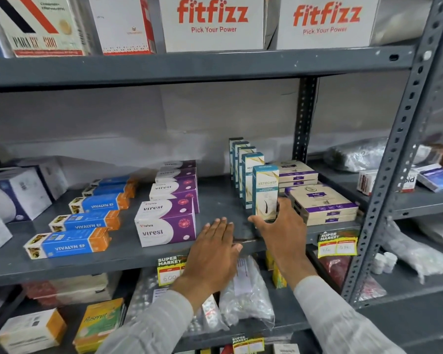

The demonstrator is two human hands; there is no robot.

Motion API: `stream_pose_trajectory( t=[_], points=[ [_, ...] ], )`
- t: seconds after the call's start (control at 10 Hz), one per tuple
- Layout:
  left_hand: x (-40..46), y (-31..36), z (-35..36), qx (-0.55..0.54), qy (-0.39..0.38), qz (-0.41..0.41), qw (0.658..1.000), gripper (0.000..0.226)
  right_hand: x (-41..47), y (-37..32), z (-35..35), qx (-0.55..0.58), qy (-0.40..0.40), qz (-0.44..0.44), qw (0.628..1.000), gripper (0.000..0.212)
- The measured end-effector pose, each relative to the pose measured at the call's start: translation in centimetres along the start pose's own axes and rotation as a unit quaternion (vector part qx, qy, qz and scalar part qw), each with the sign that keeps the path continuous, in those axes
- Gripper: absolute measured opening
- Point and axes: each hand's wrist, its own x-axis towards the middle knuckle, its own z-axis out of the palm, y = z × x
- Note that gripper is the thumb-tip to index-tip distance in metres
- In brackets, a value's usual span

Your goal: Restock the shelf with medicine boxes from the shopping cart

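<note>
Cart out of view; box base hidden by right hand [281,226], which pinches the upright teal box [265,191] between thumb and fingers. Box long axis vertical, front facing near, at near end of a teal row, near the shelf [128,254] edge. Left hand [212,251] flat, fingers spread, on bare shelf between Virest boxes [166,226] and teal row.

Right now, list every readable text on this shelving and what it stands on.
"fitfizz Pick Your Power": white cartons, top shelf.
"VIVALYN EF": blue-orange boxes.
"Viviva viresi": purple-white boxes.
"KETOCASP": teal box in the right hand.
"SUPER MARKET": yellow price tags; handwritten prices unreadable.
Cream boxes: blurred.
</note>
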Motion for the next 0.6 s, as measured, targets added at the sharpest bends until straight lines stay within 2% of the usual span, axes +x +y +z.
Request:
stream_pose_trajectory(
  t=[0.4,0.5,0.6],
  points=[
    [0.0,-0.2,0.0,-0.015,-0.01,-0.001,1.0,0.068,-0.6,-1.5,-0.3,-0.002,-0.032,0.006,0.999,0.07],
    [0.0,-0.6,-0.6,-0.047,-0.027,-0.004,0.999,0.068,-0.8,-1.6,-0.8,0.022,-0.053,0.02,0.998,0.08],
    [0.3,-0.8,-2.6,-0.162,-0.062,-0.02,0.985,0.065,-1.0,-1.7,-2.3,0.048,-0.047,0.048,0.997,0.099]
  ],
)
